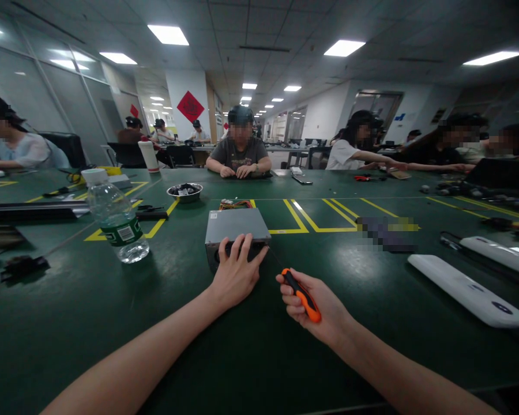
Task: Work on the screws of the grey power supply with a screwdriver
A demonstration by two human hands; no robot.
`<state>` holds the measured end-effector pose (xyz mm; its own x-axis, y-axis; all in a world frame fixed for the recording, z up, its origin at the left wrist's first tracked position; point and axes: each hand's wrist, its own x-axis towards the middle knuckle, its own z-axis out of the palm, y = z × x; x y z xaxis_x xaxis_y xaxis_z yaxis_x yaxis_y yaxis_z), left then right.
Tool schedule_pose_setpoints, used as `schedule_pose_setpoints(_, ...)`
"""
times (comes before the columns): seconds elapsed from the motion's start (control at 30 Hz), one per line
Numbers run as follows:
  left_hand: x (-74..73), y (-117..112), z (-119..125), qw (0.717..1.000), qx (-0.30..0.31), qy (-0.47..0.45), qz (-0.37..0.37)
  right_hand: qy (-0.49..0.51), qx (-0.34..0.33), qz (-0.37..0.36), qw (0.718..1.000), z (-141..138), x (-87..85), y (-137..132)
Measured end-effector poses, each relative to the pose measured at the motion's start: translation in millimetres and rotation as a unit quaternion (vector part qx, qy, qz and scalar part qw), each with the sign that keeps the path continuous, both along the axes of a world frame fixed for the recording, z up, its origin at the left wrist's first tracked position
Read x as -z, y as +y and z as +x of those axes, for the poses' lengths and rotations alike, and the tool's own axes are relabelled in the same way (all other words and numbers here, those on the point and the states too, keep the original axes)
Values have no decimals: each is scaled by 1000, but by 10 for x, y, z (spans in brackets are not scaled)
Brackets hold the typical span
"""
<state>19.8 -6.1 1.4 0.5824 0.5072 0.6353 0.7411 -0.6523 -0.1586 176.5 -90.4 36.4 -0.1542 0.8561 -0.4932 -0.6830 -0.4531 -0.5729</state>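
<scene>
A grey metal computer power supply unit (236, 223) rests on the green table (173, 357) in front of me, its bundle of coloured wires (236, 204) at the far side. My left hand (236, 274) grips its near side, fingers spread over the front face and top edge, covering part of that face. In my right hand (328, 308) is a screwdriver (301, 295) with an orange and black handle, fingers closed round it. The thin shaft points up and left to the unit's near right corner, by my left hand's fingertip. Whether the tip sits in a screw is too small to tell.
A clear bottle (123, 233) stands to the left, with a metal bowl (184, 196) of small parts behind it. Long white devices (467, 291) lie on the right. Yellow tape (289, 231) marks the table. A person (240, 147) sits opposite; others work on both sides.
</scene>
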Motion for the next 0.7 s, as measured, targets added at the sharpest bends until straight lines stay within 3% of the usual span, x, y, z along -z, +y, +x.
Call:
schedule_pose_setpoints(0.33, -7, -7, -6, 1000, -5, 11, -2, -3, -34, 23, 999, 20, 2, -47)
schedule_pose_setpoints(0.7, -28, -34, -101, 999, 32, 1, -26, -88, -57, 29, 994, -112, 61, -46)
